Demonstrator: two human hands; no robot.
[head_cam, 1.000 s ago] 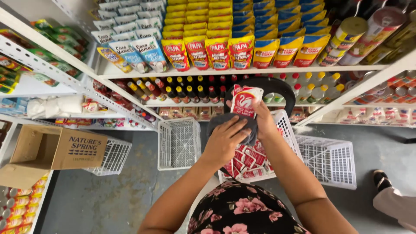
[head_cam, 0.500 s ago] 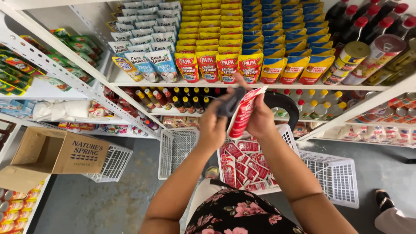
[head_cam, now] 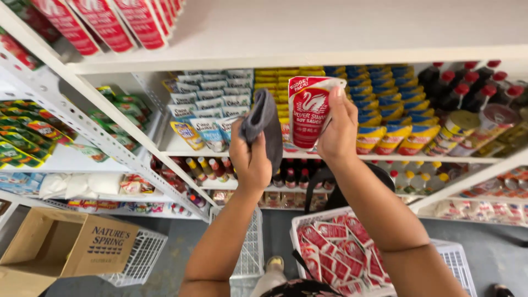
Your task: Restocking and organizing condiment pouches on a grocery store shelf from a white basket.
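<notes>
My right hand [head_cam: 336, 129] holds a red and white sauce pouch [head_cam: 309, 110] up in front of the shelf. Close beside it, my left hand [head_cam: 250, 159] grips a folded grey cloth [head_cam: 265, 124], raised to the same height and left of the pouch. Below my arms stands a white plastic basket [head_cam: 308, 220] filled with several more red and white pouches [head_cam: 335, 253]. Stacks of the same kind of red pouch [head_cam: 104, 22] lie on the top shelf at upper left.
White metal shelves [head_cam: 330, 55] hold rows of yellow, blue and white pouches [head_cam: 379, 110], small bottles [head_cam: 203, 170] and dark red-capped bottles [head_cam: 462, 88]. An open cardboard box [head_cam: 60, 247] and empty white baskets [head_cam: 140, 258] sit on the grey floor at left.
The view tilted upward and both hands rose higher toward the shelves. The pouch went up with my right hand; the cloth stayed in my left, now beside the pouch.
</notes>
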